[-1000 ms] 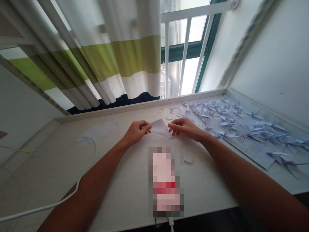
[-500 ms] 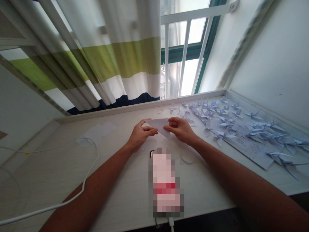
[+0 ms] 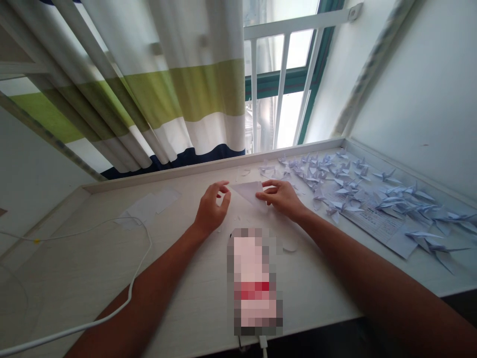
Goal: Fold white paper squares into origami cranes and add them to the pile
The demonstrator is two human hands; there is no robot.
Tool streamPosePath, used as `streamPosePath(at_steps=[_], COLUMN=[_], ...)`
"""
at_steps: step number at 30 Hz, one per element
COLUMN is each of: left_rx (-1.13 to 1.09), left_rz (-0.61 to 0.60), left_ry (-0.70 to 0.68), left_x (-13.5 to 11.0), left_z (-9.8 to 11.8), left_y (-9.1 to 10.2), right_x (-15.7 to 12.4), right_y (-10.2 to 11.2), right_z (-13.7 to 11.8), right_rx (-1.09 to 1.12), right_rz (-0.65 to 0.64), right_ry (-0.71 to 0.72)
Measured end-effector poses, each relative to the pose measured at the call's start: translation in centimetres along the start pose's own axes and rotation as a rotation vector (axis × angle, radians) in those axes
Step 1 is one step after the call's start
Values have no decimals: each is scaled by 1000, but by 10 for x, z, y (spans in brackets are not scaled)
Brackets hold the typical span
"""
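A folded white paper triangle (image 3: 246, 191) is pinched at its right edge by my right hand (image 3: 281, 200), thumb in front and fingers behind. My left hand (image 3: 214, 205) is just left of the triangle's pointed corner, its thumb and fingers apart and curved, with nothing between them. Below the hands a phone (image 3: 253, 281), its screen blurred out, lies on the white desk (image 3: 179, 298). Many folded paper cranes (image 3: 345, 191) are spread over the right side of the desk.
A printed sheet (image 3: 376, 228) lies under some cranes. Loose white paper sheets (image 3: 149, 206) rest at the left. A white cable (image 3: 139, 268) crosses above my left forearm. Paper scraps (image 3: 244, 173) lie behind the triangle. A curtain (image 3: 179, 89) and window railing (image 3: 283, 84) stand beyond the desk.
My left hand has let go of the paper triangle and moved slightly left, its fingers opening. My right hand still holds the paper. The view has shifted slightly.
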State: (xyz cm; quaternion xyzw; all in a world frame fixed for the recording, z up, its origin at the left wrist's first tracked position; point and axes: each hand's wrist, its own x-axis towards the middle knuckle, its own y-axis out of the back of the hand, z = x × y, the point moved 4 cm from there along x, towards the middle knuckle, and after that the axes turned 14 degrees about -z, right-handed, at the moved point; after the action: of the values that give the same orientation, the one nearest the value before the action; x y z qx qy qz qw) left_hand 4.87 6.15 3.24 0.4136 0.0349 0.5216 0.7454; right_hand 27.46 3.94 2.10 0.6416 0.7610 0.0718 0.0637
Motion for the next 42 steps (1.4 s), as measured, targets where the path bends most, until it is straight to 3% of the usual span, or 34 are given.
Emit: streamPosePath(at_steps=[2, 4, 6, 8, 10, 14, 16, 42], left_rx=[187, 283, 332, 368, 410, 478, 478, 388], left_rz=[-160, -368, -507, -559, -559, -539, -539, -673], left_ry=[-233, -377, -420, -419, -408, -385, -384, -456], left_x=[-3, -7, -11, -13, -13, -13, -13, -11], left_z=[10, 15, 14, 13, 12, 10, 11, 12], left_y=[-9, -22, -31, -33, -32, -26, -25, -23], right_x=[1, 3, 4, 4, 3, -4, -8, -5], right_y=[-3, -7, -7, -4, 2, 2, 2, -5], right_z=[4, 7, 7, 5, 2, -7, -9, -6], right_rx=[-30, -133, -328, -512, -593, -649, -672, -785], right_rz=[-34, -62, -45, -2, -16, -413, -493, -521], right_ry=[-28, -31, -17, 8, 44, 219, 266, 309])
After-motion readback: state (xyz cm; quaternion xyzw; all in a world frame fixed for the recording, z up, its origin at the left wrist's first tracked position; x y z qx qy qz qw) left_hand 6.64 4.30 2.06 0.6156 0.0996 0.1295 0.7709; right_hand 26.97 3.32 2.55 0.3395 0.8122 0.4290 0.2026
